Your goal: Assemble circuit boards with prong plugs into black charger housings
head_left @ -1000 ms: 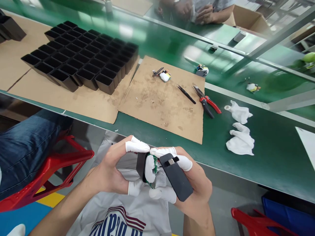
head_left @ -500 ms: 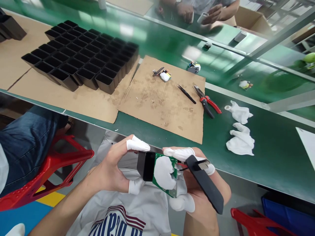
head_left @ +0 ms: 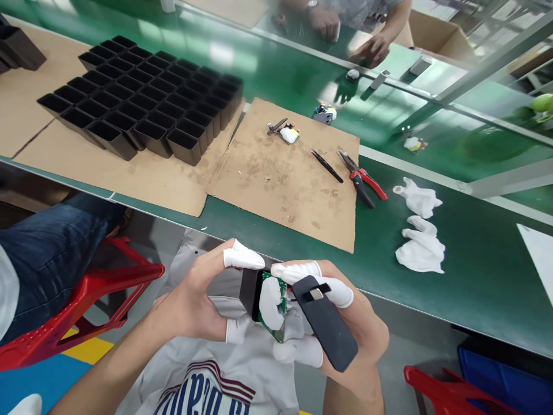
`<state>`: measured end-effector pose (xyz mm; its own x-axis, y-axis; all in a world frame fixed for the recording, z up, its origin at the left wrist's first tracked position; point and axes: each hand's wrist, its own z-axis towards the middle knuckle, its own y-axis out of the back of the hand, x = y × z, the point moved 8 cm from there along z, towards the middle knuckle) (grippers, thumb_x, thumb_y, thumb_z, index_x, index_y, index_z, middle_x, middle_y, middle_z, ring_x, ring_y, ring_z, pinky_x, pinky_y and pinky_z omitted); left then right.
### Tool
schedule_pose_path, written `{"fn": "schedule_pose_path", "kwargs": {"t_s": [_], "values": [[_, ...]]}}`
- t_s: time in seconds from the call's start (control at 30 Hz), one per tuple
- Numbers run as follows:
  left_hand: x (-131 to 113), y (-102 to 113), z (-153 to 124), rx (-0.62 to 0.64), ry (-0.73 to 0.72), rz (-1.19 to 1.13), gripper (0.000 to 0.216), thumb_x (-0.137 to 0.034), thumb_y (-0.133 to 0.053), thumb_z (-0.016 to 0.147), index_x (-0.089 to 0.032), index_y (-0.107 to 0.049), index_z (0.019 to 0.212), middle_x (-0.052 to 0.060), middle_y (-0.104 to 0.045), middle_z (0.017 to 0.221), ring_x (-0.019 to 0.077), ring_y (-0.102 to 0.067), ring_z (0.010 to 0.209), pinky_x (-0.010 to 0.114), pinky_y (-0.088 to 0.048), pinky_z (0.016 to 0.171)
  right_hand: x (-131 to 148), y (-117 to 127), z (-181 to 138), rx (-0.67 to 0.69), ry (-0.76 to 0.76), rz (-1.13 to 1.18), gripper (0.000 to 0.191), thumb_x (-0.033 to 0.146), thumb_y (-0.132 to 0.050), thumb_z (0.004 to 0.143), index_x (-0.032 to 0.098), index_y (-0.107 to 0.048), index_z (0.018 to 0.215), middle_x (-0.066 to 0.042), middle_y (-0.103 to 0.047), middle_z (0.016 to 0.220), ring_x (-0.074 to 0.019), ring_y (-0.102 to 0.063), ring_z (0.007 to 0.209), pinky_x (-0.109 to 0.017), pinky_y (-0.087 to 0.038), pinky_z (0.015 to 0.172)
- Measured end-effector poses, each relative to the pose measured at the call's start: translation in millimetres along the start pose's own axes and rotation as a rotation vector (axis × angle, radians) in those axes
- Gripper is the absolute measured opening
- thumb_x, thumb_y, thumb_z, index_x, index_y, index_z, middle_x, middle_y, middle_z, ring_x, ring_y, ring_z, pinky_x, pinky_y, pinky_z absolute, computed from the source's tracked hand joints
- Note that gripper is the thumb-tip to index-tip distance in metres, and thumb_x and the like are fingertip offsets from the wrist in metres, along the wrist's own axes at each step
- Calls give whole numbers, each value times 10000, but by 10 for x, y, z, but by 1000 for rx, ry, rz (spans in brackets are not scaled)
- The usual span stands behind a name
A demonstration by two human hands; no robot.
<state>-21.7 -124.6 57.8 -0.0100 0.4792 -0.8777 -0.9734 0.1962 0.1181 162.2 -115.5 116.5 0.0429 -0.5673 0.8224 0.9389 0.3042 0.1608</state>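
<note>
Several white-covered fingertips point(head_left: 250, 258) bear on the work. The left hand point(head_left: 196, 294) is parted to the width of the black case point(head_left: 248, 293), index finger at its 12 o'clock side and thumb at its 6 o'clock side, gripping it with the mouth facing 3 o'clock. The right hand point(head_left: 363, 316) is closed to the width of the circuit board point(head_left: 283, 290), pinching its 12 and 6 o'clock edges; the board appears to sit partly within the case mouth, its white pad point(head_left: 271, 305) facing up. A black end plate point(head_left: 326, 328) lies against the right hand, between 3 and 4 o'clock from the case. Keep the board square to the mouth, judged the main point of this step; a skewed edge could catch the rim. Apply pressure to the board edges only, as the white pad looks soft and could snag. Support the end plate so that its weight does not twist the board. Beyond the hands, a cardboard sheet point(head_left: 276, 190) lies at 12 o'clock, bearing a second board assembly point(head_left: 289, 134), with tweezers point(head_left: 327, 166) at 1 o'clock and red-handled pliers point(head_left: 355, 176) between 1 and 2. Rows of open cases point(head_left: 184, 147) stand at 11 o'clock.
</note>
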Motion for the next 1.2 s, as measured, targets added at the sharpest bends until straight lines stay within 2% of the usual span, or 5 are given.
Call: {"fn": "schedule_pose_path", "kwargs": {"t_s": [0.27, 0.4, 0.7, 0.9, 1.2], "values": [[-35, 0, 34, -21, -39, 24, 666, -167, -949, 746, -233, -712, 1365, 89, -785, 1130, 258, -742, 970, 395, -664, 857, -3, -21, -2, 10, -44, -59, 631, 168, -948, 930, 280, -733, 1512, -155, -853, 1237, -345, -837, 1025, -468, -722, 770], [-35, 1, 31, -16, -36, 16, 706, -121, -931, 714, -231, -706, 1374, 89, -785, 1127, 248, -736, 958, 382, -647, 840, 4, -32, 3, 15, -21, -56, 690, 161, -948, 933, 321, -698, 1556, -133, -848, 1263, -325, -835, 1038, -451, -716, 802], [12, -4, 7, -33, -31, -38, 721, -348, -1048, 771, -250, -710, 1400, 94, -758, 1118, 256, -713, 916, 405, -640, 794, -38, -53, 0, 39, -82, -128, 455, 177, -870, 976, 275, -760, 1407, -130, -837, 1169, -331, -837, 988, -454, -719, 764], [20, -9, -3, -22, -21, -49, 766, -287, -1072, 748, -230, -704, 1417, 99, -750, 1136, 250, -722, 947, 389, -625, 816, -24, -58, 17, 32, -83, -123, 546, 211, -956, 927, 283, -768, 1435, -119, -848, 1186, -313, -833, 958, -426, -704, 756], [23, -14, -6, -25, -23, -70, 788, -263, -1099, 712, -199, -714, 1397, 104, -748, 1129, 248, -716, 952, 377, -606, 819, -17, -79, 14, 38, -100, -137, 598, 81, -856, 940, 311, -761, 1483, -95, -841, 1199, -307, -830, 974, -420, -708, 760]]}}
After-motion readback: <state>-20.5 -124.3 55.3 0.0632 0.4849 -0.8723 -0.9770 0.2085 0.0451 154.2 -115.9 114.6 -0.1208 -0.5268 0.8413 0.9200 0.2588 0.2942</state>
